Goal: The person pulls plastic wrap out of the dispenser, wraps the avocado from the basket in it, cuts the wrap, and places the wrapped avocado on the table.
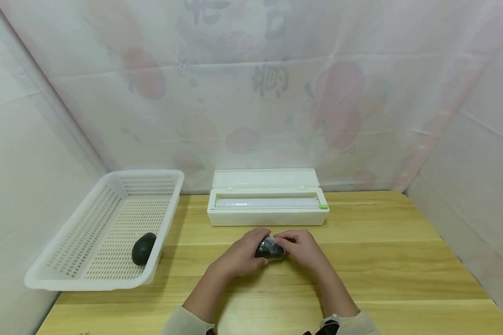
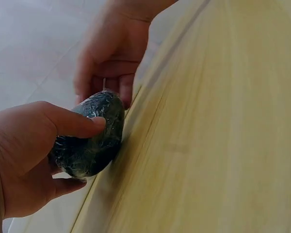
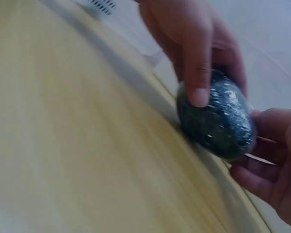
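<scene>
An avocado (image 1: 269, 250) in clear plastic wrap, dark green and shiny with creases, is held low over the wooden table. My left hand (image 1: 244, 255) grips it from the left, with the thumb (image 2: 85, 125) laid along its side in the left wrist view. At the other end, my right hand (image 1: 302, 248) pinches the plastic wrap (image 2: 105, 85), which shows as a thin strand between the fingers. The right wrist view shows the right fingertips (image 3: 258, 127) right at the avocado's end.
Behind the hands stands a white wrap dispenser box (image 1: 268, 217), lid up, with a roll (image 1: 268, 203) inside and a green slider (image 1: 323, 206) on its right. A white perforated basket (image 1: 84, 284) on the left holds another dark avocado (image 1: 144, 250). Fabric walls surround the table.
</scene>
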`<state>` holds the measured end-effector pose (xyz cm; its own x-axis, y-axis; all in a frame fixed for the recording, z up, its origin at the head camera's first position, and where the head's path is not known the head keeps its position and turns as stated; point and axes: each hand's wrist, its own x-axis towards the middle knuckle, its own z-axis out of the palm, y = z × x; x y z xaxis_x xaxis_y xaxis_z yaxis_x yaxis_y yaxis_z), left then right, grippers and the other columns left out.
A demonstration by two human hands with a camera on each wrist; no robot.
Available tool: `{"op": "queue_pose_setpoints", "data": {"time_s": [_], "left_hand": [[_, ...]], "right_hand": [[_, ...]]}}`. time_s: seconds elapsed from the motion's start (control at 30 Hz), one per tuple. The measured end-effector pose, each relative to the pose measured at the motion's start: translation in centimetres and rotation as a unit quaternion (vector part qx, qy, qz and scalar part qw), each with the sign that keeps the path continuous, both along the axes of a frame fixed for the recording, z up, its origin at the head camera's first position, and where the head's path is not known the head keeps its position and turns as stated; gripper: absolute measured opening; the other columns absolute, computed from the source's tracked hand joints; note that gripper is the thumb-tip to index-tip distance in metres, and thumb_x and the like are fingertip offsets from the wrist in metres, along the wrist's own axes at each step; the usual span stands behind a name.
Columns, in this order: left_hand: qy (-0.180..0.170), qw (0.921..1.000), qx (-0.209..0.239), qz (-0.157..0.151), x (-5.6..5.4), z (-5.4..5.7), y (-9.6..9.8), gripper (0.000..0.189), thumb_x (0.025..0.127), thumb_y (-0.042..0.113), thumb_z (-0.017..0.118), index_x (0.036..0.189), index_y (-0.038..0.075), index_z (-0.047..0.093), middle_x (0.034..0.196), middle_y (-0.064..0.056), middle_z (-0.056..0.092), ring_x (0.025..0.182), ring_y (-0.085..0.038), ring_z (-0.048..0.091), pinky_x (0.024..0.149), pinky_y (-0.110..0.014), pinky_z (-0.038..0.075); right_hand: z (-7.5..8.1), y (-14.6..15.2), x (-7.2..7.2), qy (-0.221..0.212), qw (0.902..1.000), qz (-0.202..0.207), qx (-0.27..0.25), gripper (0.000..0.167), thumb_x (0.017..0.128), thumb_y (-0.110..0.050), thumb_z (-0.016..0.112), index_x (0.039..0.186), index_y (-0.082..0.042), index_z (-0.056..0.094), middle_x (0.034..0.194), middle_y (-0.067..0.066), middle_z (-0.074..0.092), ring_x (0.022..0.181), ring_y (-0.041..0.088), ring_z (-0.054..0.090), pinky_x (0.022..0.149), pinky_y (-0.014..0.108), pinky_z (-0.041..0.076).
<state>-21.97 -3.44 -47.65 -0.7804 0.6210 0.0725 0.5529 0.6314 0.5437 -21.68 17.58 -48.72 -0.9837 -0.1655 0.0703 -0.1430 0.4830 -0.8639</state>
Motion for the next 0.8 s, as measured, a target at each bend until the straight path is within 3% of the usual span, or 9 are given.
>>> {"op": "queue_pose_setpoints", "data": {"time_s": [0.2, 0.33, 0.47, 0.6, 0.7, 0.8], "left_hand": [[0.057, 0.998, -0.02, 0.016, 0.1, -0.8, 0.5, 0.075, 0.08, 0.04, 0.081, 0.139, 0.014, 0.043, 0.138, 0.0, 0.05, 0.127, -0.017, 0.049, 0.104, -0.035, 0.045], [0.068, 0.9962, -0.02, 0.049, 0.2, -1.1, 0.7, 0.067, 0.086, 0.046, 0.074, 0.139, 0.018, 0.045, 0.134, -0.001, 0.052, 0.123, -0.019, 0.052, 0.1, -0.039, 0.048], [0.04, 0.9961, -0.008, 0.079, 0.2, -0.8, 0.6, 0.073, 0.089, 0.051, 0.067, 0.148, 0.02, 0.039, 0.136, -0.004, 0.054, 0.119, -0.023, 0.056, 0.095, -0.045, 0.048], [0.0, 0.9956, 0.005, 0.093, 0.1, -0.4, 0.3, 0.068, 0.091, 0.061, 0.058, 0.147, 0.024, 0.043, 0.13, -0.004, 0.057, 0.11, -0.022, 0.06, 0.089, -0.043, 0.05], [-0.034, 0.9938, 0.032, 0.101, 0.0, -0.3, 0.2, 0.066, 0.091, 0.069, 0.05, 0.139, 0.024, 0.05, 0.125, -0.001, 0.059, 0.108, -0.019, 0.06, 0.088, -0.041, 0.05], [-0.062, 0.9905, 0.066, 0.103, -0.1, -0.3, 0.1, 0.069, 0.089, 0.074, 0.045, 0.134, 0.023, 0.051, 0.124, 0.002, 0.06, 0.11, -0.016, 0.059, 0.09, -0.042, 0.05]], "right_hand": [[0.1, -1.3, 0.2, 0.047, 0.9982, -0.031, 0.022, 0.011, 0.093, -0.019, 0.068, 0.093, -0.017, 0.079, 0.094, -0.003, 0.075, 0.093, 0.014, 0.068, 0.084, 0.032, 0.055], [0.3, -1.7, 0.4, 0.015, 0.9996, -0.022, 0.009, 0.018, 0.097, -0.018, 0.061, 0.107, -0.016, 0.076, 0.106, 0.0, 0.073, 0.106, 0.018, 0.065, 0.095, 0.041, 0.051], [0.6, -1.3, 0.6, -0.044, 0.9959, 0.02, -0.077, 0.037, 0.096, -0.008, 0.048, 0.13, -0.007, 0.063, 0.127, 0.01, 0.066, 0.125, 0.025, 0.056, 0.105, 0.038, 0.043], [1.0, -0.5, 0.6, -0.075, 0.9812, 0.08, -0.159, 0.048, 0.091, -0.002, 0.045, 0.139, 0.004, 0.049, 0.137, 0.022, 0.056, 0.129, 0.031, 0.051, 0.099, 0.023, 0.043], [1.0, 0.0, 0.4, -0.072, 0.9778, 0.118, -0.158, 0.046, 0.097, -0.009, 0.052, 0.142, 0.003, 0.047, 0.141, 0.021, 0.053, 0.13, 0.03, 0.049, 0.096, 0.017, 0.044], [0.9, 0.4, 0.2, -0.055, 0.9779, 0.143, -0.142, 0.048, 0.098, -0.02, 0.06, 0.142, -0.005, 0.05, 0.143, 0.015, 0.053, 0.132, 0.029, 0.049, 0.097, 0.018, 0.045]]}}
